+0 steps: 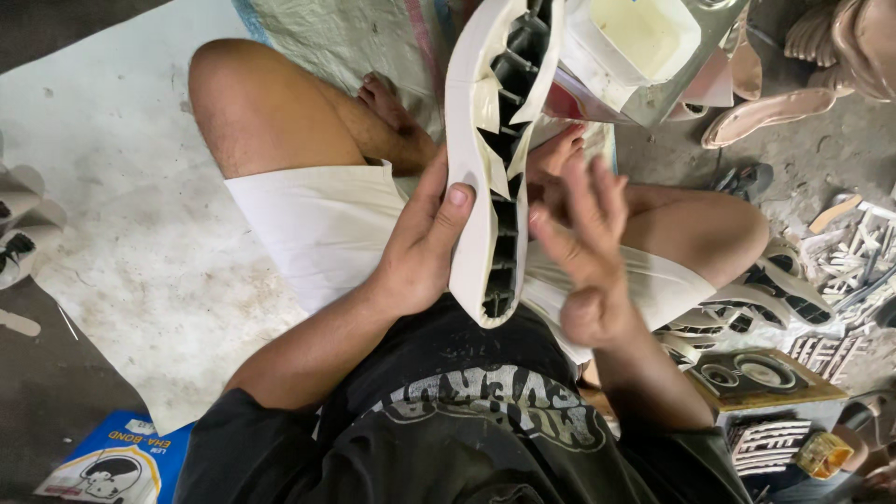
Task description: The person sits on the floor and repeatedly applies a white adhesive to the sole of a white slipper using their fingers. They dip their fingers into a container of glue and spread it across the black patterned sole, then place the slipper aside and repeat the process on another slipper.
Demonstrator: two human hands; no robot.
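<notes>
Left hand [425, 247] grip clamped on cream shoe sole [485, 168]; right hand [583, 233] splayed wide just beside its right edge, open floor [121, 215] leftward.

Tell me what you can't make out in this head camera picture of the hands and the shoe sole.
- Right hand: fingers motion-blurred; contact with the white sole unclear.
- Sole's toe end: cut off by the top edge.
- Left hand: fingers hidden behind the sole.
- Metal tin: top cropped by the frame.

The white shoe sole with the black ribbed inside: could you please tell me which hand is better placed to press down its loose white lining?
Probably the right hand: it hovers open beside the shoe sole, while the left hand grips it.
</notes>
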